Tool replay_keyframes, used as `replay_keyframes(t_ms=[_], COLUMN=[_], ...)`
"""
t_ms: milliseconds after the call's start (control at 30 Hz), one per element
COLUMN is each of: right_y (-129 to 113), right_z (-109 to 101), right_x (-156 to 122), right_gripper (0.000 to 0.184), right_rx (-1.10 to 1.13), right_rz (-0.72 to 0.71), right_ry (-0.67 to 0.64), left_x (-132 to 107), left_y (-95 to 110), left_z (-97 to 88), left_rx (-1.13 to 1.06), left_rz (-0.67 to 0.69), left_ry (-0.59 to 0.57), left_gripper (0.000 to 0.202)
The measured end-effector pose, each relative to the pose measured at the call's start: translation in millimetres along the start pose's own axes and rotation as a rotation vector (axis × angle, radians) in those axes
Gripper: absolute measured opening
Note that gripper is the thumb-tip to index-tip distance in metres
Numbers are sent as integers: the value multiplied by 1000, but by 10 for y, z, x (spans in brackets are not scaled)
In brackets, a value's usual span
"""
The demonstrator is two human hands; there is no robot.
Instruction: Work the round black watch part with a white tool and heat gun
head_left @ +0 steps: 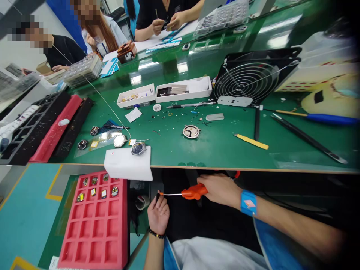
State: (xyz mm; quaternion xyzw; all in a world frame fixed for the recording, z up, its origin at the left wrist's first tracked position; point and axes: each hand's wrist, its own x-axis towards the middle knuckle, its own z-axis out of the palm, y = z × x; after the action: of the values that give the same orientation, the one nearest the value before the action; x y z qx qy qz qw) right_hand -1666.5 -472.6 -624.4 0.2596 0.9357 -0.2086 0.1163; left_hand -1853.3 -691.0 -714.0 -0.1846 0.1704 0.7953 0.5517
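Below the table's front edge, my right hand (218,187) is wrapped round an orange air blow gun (194,192). Its thin metal nozzle points left. The tip reaches the fingertips of my left hand (159,215), which pinch a small dark piece (157,196) too small to name. On the table above lies a round watch case (191,131), with its inside showing. Another watch case with a dark face (138,148) rests on a white cloth (128,163) at the edge, and a silver round case (120,141) sits beside it.
A red foam tray (97,225) with several small watch parts stands at lower left. On the green table (168,153) are white boxes (182,90), a fan (247,75), black tweezers (309,138) and a blue-handled tool (332,119). Across it, people (168,22) sit working.
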Motion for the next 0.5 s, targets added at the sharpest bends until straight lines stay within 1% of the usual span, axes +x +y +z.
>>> replay_keyframes(t_ms=[200, 400, 500], right_y=[-2, -4, -11], right_z=[-12, -8, -12], right_x=[-10, -14, -33], right_gripper=[15, 10, 13], right_rx=[10, 24, 32], right_rz=[-1, -3, 4], right_ry=[-3, -4, -4], left_x=[-18, -25, -24], left_y=[-1, -16, -22], left_z=[5, 19, 22], left_rx=[24, 57, 74], left_rz=[-3, -1, -3], left_ry=[10, 7, 7], left_gripper=[18, 19, 20])
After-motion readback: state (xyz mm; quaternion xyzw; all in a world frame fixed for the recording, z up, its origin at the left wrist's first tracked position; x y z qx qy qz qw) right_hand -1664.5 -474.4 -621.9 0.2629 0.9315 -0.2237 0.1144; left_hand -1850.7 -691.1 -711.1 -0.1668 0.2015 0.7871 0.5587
